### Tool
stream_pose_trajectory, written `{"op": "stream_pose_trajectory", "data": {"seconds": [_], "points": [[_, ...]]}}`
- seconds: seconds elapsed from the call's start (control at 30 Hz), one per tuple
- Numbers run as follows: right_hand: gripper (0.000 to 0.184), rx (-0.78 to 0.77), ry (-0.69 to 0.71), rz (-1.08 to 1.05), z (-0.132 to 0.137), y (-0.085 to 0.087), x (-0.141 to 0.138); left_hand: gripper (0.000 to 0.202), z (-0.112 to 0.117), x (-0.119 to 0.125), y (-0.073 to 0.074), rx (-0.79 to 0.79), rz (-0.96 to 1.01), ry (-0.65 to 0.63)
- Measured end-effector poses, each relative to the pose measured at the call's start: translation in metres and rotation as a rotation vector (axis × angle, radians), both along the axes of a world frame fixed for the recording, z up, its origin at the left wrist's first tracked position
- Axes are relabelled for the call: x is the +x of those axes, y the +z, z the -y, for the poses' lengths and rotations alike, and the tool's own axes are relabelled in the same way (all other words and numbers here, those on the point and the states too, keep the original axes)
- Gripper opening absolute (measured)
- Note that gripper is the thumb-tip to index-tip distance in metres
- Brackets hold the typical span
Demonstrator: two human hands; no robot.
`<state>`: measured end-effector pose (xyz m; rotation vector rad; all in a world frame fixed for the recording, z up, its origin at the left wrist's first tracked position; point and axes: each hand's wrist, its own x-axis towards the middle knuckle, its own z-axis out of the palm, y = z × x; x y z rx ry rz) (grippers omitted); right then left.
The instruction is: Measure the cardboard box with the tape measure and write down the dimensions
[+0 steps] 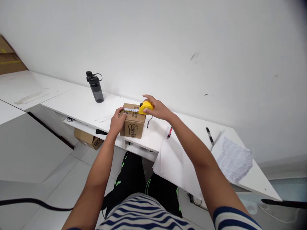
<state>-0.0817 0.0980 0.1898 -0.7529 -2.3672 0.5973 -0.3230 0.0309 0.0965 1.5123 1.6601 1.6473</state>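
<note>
A small brown cardboard box [133, 127] with dark printing stands on the white desk in front of me. Across its top lies the pulled-out blade [131, 110] of a yellow tape measure [145, 107], its numbers facing up. My left hand [118, 121] is closed at the box's left edge, thumb on the top, pressing the blade's end there. The tape measure's case is in my right hand [158, 108], against the box's right top edge, one finger raised. A dark wrist strap [149, 122] hangs from the case to the desk.
A dark water bottle [96, 88] stands at the back left. Right of the box lie a red pen [169, 132], white paper sheets [178, 163], a black marker [209, 135] and a handwritten sheet [233, 159]. Another cardboard box [86, 139] sits below the desk. A wall [153, 48] rises behind.
</note>
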Motion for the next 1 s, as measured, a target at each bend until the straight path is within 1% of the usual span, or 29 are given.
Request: {"op": "stream_pose_trajectory", "data": {"seconds": [0.23,0.3,0.4,0.5,0.6,0.67,0.73,0.8,0.87,0.93,1.0], "points": [[0.069,0.101,0.019,0.117,0.003,0.005,-0.033,0.037,-0.002,-0.001,-0.001,-0.024,-0.011,0.021],[0.068,0.123,0.023,0.133,0.002,0.004,-0.036,0.037,-0.002,0.0,-0.001,-0.027,0.007,0.029],[0.066,0.111,0.018,0.155,0.004,0.002,-0.032,0.037,0.0,0.004,-0.001,-0.019,0.024,0.028],[0.063,0.13,0.023,0.185,0.009,0.005,-0.026,0.037,0.001,0.006,-0.001,-0.004,0.02,0.028],[0.06,0.146,0.014,0.232,0.013,0.013,-0.016,0.037,0.0,0.007,-0.001,0.007,0.018,0.041],[0.056,0.112,-0.01,0.252,0.011,0.018,-0.003,0.036,-0.001,0.007,0.0,0.009,0.029,0.046],[0.05,0.054,-0.036,0.254,0.007,0.021,0.016,0.036,-0.001,0.006,-0.001,0.011,0.042,0.04],[0.045,-0.015,-0.065,0.245,0.003,0.02,0.037,0.037,-0.001,0.007,-0.001,0.021,0.05,0.034],[0.045,-0.082,-0.094,0.222,0.001,0.016,0.051,0.037,-0.002,0.007,-0.002,0.04,0.059,0.039],[0.047,-0.108,-0.106,0.187,0.002,0.012,0.057,0.037,-0.004,0.008,-0.003,0.061,0.069,0.049],[0.047,-0.09,-0.094,0.161,0.004,0.009,0.055,0.037,-0.006,0.008,-0.004,0.076,0.081,0.057]]}}
